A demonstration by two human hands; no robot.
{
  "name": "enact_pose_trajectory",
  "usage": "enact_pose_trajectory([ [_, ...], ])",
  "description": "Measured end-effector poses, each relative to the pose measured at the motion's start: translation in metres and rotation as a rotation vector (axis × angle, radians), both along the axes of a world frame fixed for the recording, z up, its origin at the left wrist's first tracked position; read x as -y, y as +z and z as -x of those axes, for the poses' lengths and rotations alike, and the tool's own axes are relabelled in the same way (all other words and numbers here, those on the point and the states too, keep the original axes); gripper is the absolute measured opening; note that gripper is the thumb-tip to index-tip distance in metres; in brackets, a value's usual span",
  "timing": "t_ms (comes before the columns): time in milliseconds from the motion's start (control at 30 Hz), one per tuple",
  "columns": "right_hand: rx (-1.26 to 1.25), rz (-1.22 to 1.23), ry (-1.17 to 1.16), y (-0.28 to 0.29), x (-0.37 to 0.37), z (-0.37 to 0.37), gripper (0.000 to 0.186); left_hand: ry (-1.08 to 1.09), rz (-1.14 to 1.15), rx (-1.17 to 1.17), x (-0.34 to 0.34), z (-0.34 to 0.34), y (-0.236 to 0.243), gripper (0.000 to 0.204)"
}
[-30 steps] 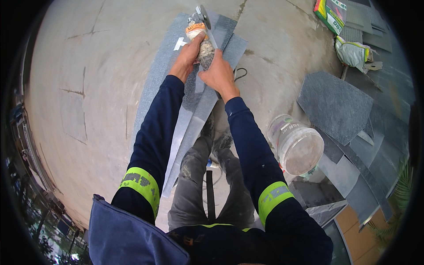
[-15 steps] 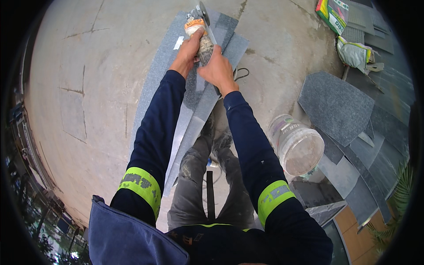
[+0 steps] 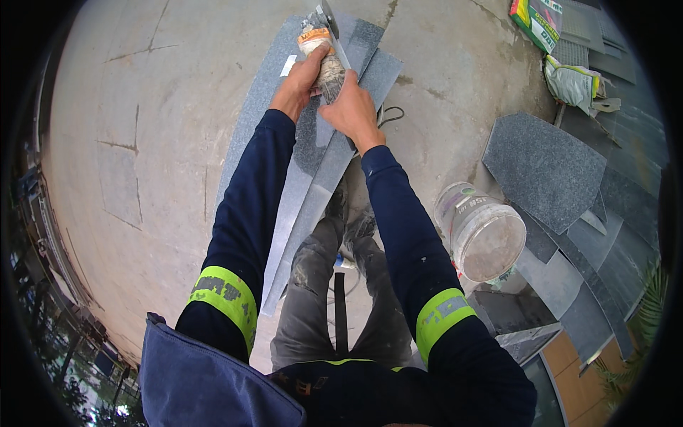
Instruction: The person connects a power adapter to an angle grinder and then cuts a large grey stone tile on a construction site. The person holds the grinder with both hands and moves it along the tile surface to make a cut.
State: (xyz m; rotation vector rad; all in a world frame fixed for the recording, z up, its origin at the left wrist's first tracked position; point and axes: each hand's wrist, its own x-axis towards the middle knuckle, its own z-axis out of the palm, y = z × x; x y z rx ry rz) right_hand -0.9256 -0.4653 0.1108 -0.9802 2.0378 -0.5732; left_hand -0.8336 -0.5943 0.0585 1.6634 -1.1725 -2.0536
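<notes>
Both my hands are closed around an angle grinder (image 3: 332, 69), held at arm's length over long grey stone slabs (image 3: 250, 132). My left hand (image 3: 302, 83) wraps the pale, dusty body just behind the orange band. Farther back and to the right, my right hand (image 3: 353, 112) grips the dark rear part. The thin cutting disc (image 3: 331, 20) stands on edge at the far end, above the far part of the slabs. Whether it touches the stone I cannot tell. A white patch (image 3: 288, 65) lies on the slab left of my left hand.
A dark cord (image 3: 393, 112) loops out beside my right wrist. On the right stands a dusty white bucket (image 3: 491, 245). Beyond it are a cut grey slab (image 3: 544, 167) and several overlapping tiles (image 3: 597, 252). Sacks (image 3: 571, 84) lie at the far right. Concrete floor (image 3: 135, 171) spreads left.
My grip on the angle grinder is the same. The whole view has shifted very slightly, and the disc sits a little nearer the top edge.
</notes>
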Motion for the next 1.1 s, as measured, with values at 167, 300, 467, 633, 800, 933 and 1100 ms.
enact_pose_trajectory([
  [167,0.013,-0.008,-0.017,0.012,-0.031,-0.005,0.079,0.017,0.010,-0.052,-0.033,-0.006,0.013,0.073],
  [300,0.007,-0.022,-0.019,0.014,-0.032,-0.005,0.081,0.061,0.035,-0.010,-0.038,-0.003,0.014,0.074],
  [467,0.012,-0.042,0.009,0.007,-0.012,-0.002,0.082,0.062,0.023,0.024,-0.020,0.000,0.009,0.076],
  [633,-0.009,-0.001,0.012,-0.005,0.008,0.002,0.082,0.072,-0.001,0.064,0.001,0.007,-0.002,0.068],
  [800,-0.011,-0.028,0.013,-0.009,0.018,0.003,0.083,0.091,-0.008,0.052,0.010,0.008,-0.003,0.076],
  [933,0.015,-0.027,0.008,-0.001,0.004,0.001,0.080,0.015,-0.036,0.016,0.001,0.002,0.006,0.063],
  [1100,0.034,-0.043,-0.009,0.012,-0.026,-0.003,0.086,-0.011,0.025,0.022,-0.027,-0.005,0.015,0.070],
])
